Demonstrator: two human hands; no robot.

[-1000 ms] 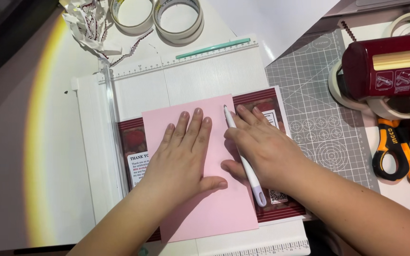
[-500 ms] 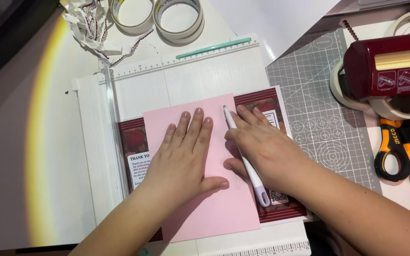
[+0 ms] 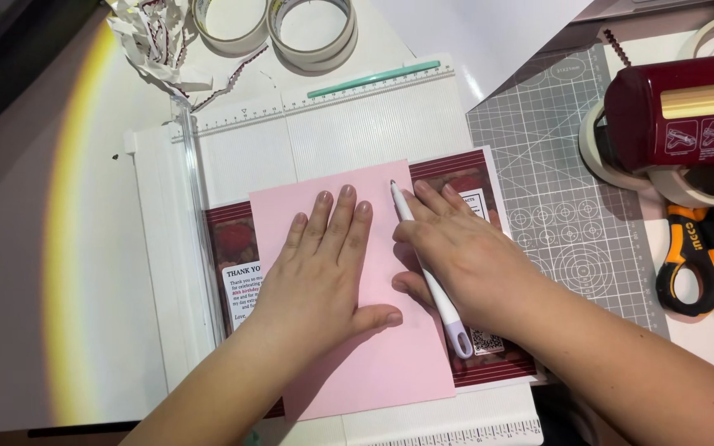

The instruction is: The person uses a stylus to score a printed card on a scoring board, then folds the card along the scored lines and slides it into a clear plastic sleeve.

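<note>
**Pink sheet pinned flat, stylus at its right edge**

Head view: the pink card sheet (image 3: 349,347) lies on the white scoring board (image 3: 332,140), covering most of a dark red printed card (image 3: 489,363). The left hand (image 3: 324,272) rests on the pink sheet, its grip spread flat, fingers apart. The right hand (image 3: 464,256), just right of the sheet, pinches a white stylus (image 3: 431,272) along the sheet's right edge, tip pointing away. Right of the pink sheet lie a grey cutting mat (image 3: 564,198) and orange scissors (image 3: 700,264).

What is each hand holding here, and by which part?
Right hand grips a white scoring stylus along its mid-shaft, tip on the pink card. Left hand holds nothing; it presses flat on the card.
</note>
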